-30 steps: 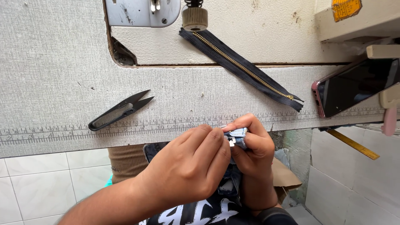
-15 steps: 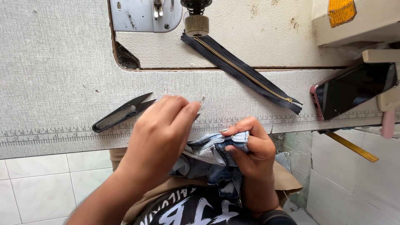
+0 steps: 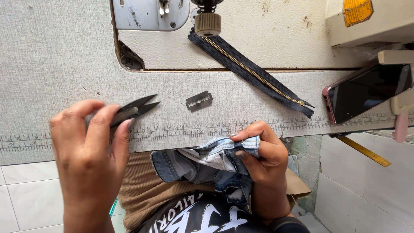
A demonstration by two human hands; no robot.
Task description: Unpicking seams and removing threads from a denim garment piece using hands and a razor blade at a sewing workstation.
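Now the left hand (image 3: 90, 142) is down on the grey speckled worktable (image 3: 51, 64), back of the hand up, fingers curled over the handle end of the small black thread snips (image 3: 131, 108); only the pointed blades stick out past the fingertips, aimed to the right. Whether the fingers have closed tight round the handle I cannot tell, they cover it. The right hand (image 3: 263, 151) sits at the table's near edge, fingers folded in and pinching a bunched piece of pale blue denim (image 3: 202, 162), which hangs down over the person's lap. Just beside the snips' tips a thin silver razor blade (image 3: 199, 101) lies flat on the table, nothing touching it. Further back a dark zipper with brass teeth (image 3: 254, 74) runs diagonally from under the sewing machine's ribbed cream knob (image 3: 208, 23) toward a pink-cased phone (image 3: 366, 92) propped at the right. A printed ruler strip (image 3: 181, 131) runs along the table's front edge. White floor tiles (image 3: 26, 198) show below.
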